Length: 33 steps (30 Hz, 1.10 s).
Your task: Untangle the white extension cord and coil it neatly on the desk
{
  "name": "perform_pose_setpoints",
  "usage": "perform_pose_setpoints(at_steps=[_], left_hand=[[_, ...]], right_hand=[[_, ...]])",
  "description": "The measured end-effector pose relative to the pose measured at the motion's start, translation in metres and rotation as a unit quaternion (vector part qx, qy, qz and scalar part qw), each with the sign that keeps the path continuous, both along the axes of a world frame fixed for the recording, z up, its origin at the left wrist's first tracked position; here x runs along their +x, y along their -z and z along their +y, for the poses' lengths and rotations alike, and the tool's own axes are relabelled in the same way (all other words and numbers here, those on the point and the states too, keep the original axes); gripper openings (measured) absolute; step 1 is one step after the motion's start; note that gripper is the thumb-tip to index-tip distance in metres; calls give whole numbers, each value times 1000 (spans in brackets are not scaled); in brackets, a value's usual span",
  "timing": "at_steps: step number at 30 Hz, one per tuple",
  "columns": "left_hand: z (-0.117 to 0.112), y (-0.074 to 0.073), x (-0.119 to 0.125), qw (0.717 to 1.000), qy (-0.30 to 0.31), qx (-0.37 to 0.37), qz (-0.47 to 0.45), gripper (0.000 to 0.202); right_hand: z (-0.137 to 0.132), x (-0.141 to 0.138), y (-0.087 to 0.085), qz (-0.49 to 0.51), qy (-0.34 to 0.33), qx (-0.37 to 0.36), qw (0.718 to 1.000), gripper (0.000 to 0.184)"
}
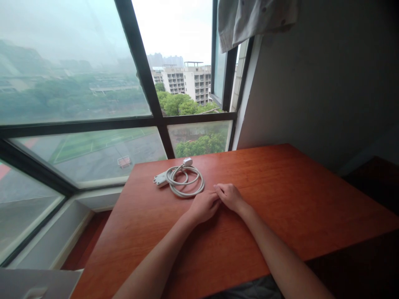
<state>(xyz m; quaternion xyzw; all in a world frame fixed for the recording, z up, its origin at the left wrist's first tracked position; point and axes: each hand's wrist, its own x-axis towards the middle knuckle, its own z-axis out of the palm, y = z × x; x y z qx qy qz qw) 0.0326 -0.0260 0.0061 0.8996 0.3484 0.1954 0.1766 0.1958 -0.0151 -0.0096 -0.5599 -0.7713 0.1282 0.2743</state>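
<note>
A coiled white power cord (184,181) with a plug at each end lies on the reddish wooden table (280,195), toward its far left part. My left hand (204,205) rests on the table just in front of the coil, fingers curled under and touching the tabletop. My right hand (230,196) lies beside it, fingers bent and meeting the left hand's fingertips. Neither hand holds the cord; the left one is nearest to it, a short gap away.
A large window with dark frames (146,83) stands behind the table, one pane open at the right. A grey cloth (249,18) hangs at the top. A dark wall (327,83) runs along the right. The window sill (75,216) drops away at the left.
</note>
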Motion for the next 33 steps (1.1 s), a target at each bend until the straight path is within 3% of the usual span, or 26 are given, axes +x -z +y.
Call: perform_pose_setpoints(at_steps=[33], left_hand=[[1,1,0,1000,2,16,-5,21]], right_hand=[[-1,-1,-2,-18,-2,-20,1000,45]])
